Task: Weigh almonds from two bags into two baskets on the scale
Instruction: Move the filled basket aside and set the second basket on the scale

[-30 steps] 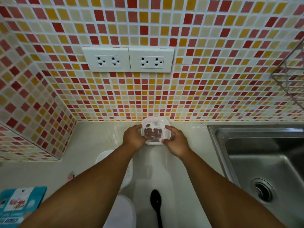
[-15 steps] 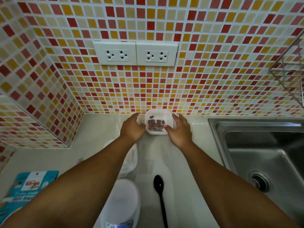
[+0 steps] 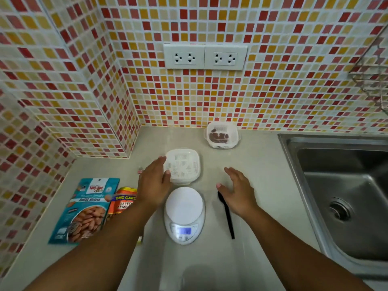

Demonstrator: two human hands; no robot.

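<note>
I'd worry my left hand [image 3: 154, 183], fingers straight at the empty basket [image 3: 182, 165] just behind the scale [image 3: 184, 215], knocks it sideways. Right hand [image 3: 236, 191], fingers spread, hovers right of the scale. Count: one scale, two bags, teal [image 3: 84, 208] and orange [image 3: 123, 201], left of it; two baskets, the filled one [image 3: 222, 137] far behind; one spoon [image 3: 226, 213]; the almonds look blurred, uncountable

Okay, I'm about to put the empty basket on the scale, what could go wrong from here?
The left hand touches only one edge of the empty basket, so it might tip as it lifts. The right hand hovers over the black spoon and could knock it. The scale display is lit but unreadable; zero it once the basket is on.
</note>
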